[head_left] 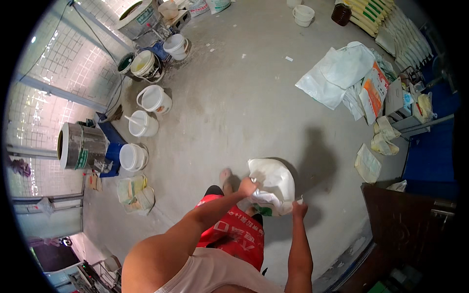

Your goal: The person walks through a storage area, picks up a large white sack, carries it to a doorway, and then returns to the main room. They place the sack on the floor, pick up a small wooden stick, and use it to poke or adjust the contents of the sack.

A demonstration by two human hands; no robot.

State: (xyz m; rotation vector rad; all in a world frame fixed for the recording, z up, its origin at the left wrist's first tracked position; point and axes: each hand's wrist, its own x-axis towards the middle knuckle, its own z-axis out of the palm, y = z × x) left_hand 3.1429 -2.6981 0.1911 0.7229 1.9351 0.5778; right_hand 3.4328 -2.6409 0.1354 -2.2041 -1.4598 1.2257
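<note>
A white sack hangs in front of me with its mouth spread, showing part of its inside. My left hand is closed on the left side of the sack's rim. On the opposite side of the mouth, my right hand grips the rim, and a small white corner sticks up by its fingers. Green print shows low on the sack near my legs. How much the sack contains, I cannot tell. I wear a red apron.
Several white buckets line the left side, near metal drums. White sacks lie in a heap at the right, beside a cardboard box. Stacked full bags stand far right. A dark brown wooden panel is near right.
</note>
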